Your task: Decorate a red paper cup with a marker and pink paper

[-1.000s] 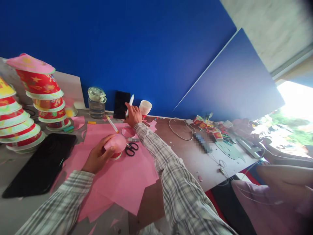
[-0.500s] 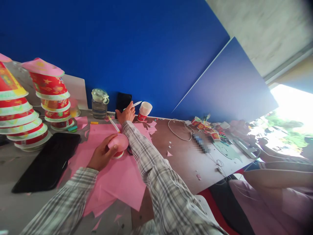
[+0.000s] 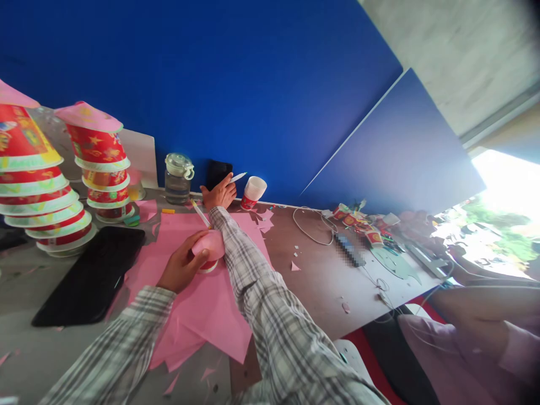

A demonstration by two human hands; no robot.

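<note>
My left hand [image 3: 183, 261] is closed round a small red-and-white paper cup [image 3: 208, 268], with a pink paper piece [image 3: 211, 244] over its top. My right hand [image 3: 222, 194] reaches across to the back of the desk, with a white marker pen [image 3: 238, 177] sticking out from its fingers. Right behind that hand, a dark phone-like object [image 3: 218, 171] leans against the blue partition; whether the fingers touch it I cannot tell. Pink paper sheets [image 3: 215, 315] lie under both arms. Another white marker pen [image 3: 199, 214] lies between my hands.
Red paper-cup towers [image 3: 105, 149] with pink paper tops stand at left, near a large black phone [image 3: 90, 275]. A lidded glass jar [image 3: 178, 180] and stacked paper cups [image 3: 253, 192] line the back. Cables [image 3: 312, 242] and a cluttered heap lie right, where another person [image 3: 468, 337] sits.
The whole view has shifted slightly, so things appear a little further right. Both hands keep nearly the same places, the left still on the cup and the right still with the pen.
</note>
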